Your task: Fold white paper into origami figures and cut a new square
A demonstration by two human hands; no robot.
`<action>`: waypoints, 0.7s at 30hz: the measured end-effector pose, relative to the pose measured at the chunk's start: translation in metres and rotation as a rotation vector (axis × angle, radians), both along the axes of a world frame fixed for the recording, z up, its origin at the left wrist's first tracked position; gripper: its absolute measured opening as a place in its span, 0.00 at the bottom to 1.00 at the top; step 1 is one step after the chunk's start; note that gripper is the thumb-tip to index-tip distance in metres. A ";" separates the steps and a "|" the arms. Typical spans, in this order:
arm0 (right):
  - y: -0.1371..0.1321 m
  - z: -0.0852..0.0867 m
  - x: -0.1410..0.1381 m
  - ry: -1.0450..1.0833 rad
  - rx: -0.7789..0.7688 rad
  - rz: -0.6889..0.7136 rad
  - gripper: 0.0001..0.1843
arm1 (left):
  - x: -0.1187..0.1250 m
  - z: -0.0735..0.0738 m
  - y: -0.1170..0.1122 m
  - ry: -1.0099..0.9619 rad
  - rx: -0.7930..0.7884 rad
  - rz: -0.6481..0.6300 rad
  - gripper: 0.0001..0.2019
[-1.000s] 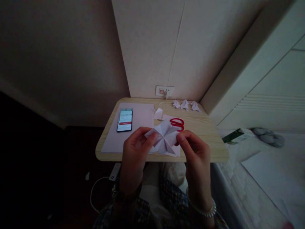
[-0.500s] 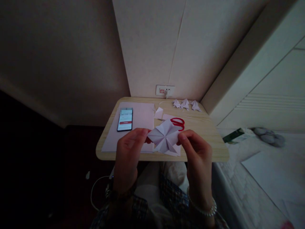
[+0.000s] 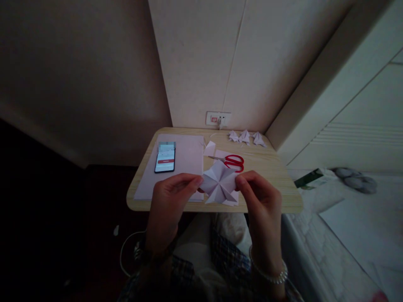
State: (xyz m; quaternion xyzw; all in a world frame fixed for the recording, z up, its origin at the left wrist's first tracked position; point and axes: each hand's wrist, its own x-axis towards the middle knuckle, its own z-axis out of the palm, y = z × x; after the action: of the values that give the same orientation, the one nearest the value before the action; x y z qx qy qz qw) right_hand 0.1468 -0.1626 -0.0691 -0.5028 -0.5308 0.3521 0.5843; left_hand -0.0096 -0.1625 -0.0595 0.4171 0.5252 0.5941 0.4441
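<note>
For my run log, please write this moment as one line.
left hand: pinches creased paper | right hand: pinches opposite edge | table: scissors, phone

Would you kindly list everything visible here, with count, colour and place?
Creased white folded paper: one, white, pinched between both hands above the table's near edge.
Red-handled scissors: one, red, on the table behind the paper.
Black smartphone: one, screen lit, on the flat sheets.
Flat paper sheets: white, table's left part; count unclear.
Small folded paper figures: three, white, far right corner.
Light wooden table: one.
White wall socket: one, above the table.
Left hand: left edge of the paper.
Right hand: right edge; bead bracelet on wrist.
</note>
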 end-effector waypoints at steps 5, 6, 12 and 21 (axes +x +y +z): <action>-0.001 0.001 -0.001 -0.005 -0.006 -0.011 0.09 | -0.001 0.000 -0.001 0.002 0.014 -0.029 0.05; -0.001 0.001 -0.001 -0.004 -0.004 -0.013 0.09 | -0.001 -0.001 -0.001 0.000 0.008 -0.030 0.05; 0.000 0.000 0.001 0.014 0.013 -0.014 0.09 | -0.003 -0.005 0.001 0.070 -0.005 0.034 0.08; 0.000 -0.001 0.002 0.008 0.014 -0.021 0.09 | -0.004 -0.009 0.002 -0.014 0.000 -0.017 0.05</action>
State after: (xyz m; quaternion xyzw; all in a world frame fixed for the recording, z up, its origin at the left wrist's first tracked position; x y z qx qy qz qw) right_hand 0.1489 -0.1628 -0.0696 -0.5029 -0.5255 0.3444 0.5935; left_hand -0.0139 -0.1603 -0.0688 0.4174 0.5183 0.5933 0.4530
